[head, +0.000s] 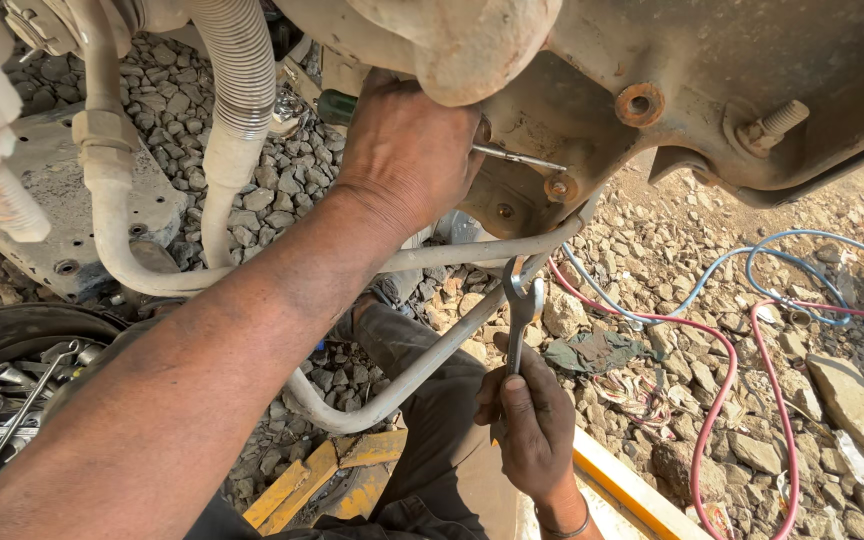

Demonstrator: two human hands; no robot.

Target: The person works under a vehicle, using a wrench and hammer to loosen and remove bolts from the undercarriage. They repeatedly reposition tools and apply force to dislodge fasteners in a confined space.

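Observation:
My left hand [407,150] reaches up under a dusty vehicle underside [712,70] and is closed around a screwdriver with a green handle [336,105]. Its thin metal shaft [517,157] points right toward a small bolt hole [559,187] on a bracket. Lower down, my right hand [534,430] grips the shank of a silver open-end spanner [520,310], held upright. The spanner's jaw sits beside a bent grey metal pipe [422,365] that runs under the bracket.
A round black tub [12,330] holding several spanners lies at the lower left. A ribbed hose [242,80] hangs at the upper left. Red wires [722,380] and blue wires [742,260] trail over gravel. A rag [597,352] and a yellow frame [352,455] lie below.

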